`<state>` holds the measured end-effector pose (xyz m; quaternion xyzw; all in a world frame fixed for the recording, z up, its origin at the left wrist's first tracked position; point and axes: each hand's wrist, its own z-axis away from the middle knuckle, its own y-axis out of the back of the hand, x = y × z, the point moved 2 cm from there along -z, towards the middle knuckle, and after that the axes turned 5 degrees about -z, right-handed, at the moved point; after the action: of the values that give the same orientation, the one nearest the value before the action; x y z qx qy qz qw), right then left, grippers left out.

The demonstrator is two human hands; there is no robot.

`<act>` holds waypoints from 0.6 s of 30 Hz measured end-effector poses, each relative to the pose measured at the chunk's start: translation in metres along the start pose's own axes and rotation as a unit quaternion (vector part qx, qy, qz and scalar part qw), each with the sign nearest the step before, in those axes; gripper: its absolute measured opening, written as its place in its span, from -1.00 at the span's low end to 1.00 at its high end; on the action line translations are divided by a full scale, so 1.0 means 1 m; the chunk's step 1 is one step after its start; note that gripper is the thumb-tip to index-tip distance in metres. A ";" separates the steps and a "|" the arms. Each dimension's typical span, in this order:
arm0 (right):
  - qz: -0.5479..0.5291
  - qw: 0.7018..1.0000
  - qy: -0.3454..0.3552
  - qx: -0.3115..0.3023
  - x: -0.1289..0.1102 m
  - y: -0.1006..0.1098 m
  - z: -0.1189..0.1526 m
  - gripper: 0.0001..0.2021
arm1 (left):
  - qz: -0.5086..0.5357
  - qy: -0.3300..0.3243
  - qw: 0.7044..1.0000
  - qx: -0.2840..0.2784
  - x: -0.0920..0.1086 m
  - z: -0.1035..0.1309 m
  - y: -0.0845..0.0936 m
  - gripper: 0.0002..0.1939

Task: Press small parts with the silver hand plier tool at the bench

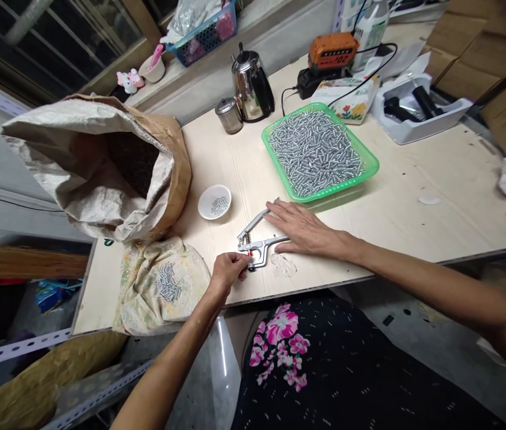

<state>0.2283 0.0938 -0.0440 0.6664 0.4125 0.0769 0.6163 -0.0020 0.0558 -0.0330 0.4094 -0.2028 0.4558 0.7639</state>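
Observation:
A pair of silver hand pliers, like snap-fastener pliers with a spring and a red piece at the jaw, lies near the table's front edge with its handles spread apart. My right hand spans and holds both handles, fingers at the upper one and thumb side at the lower. At the jaw, my left hand is closed in a pinch; whatever sits between its fingertips is too small to name. Left of it, small silver metal pieces are heaped on a patterned cloth. Similar pieces lie in a white bowl behind.
A green tray full of silver spring-like pieces stands behind my right hand. An open paper sack takes up the left. Toward the back are a kettle, a metal canister, an orange battery and a white box.

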 end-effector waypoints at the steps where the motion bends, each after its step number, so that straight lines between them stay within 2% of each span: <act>1: -0.002 1.000 0.002 -0.017 0.002 0.001 -0.005 -0.20 | 0.000 0.004 1.000 -0.001 0.001 0.000 0.000 -0.76; 6: 0.002 0.996 0.013 -0.090 0.010 0.010 -0.033 -0.19 | 0.005 0.016 1.000 0.001 0.004 0.002 -0.001 -0.74; 10: 0.041 0.991 0.017 -0.128 0.006 0.016 -0.043 -0.36 | 0.003 0.009 1.000 0.014 0.001 0.001 -0.003 -0.75; 15: 0.043 0.991 -0.006 -0.126 0.002 0.016 -0.038 -0.43 | -0.033 0.009 0.998 0.053 -0.007 0.005 0.002 -0.68; 18: 0.034 0.992 -0.016 -0.118 0.003 0.012 -0.034 -0.45 | -0.142 -0.055 0.981 0.123 -0.008 0.012 0.009 -0.63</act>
<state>0.2147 0.1232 -0.0272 0.6041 0.3679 0.1353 0.6938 -0.0136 0.0438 -0.0276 0.5493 -0.1262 0.3410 0.7523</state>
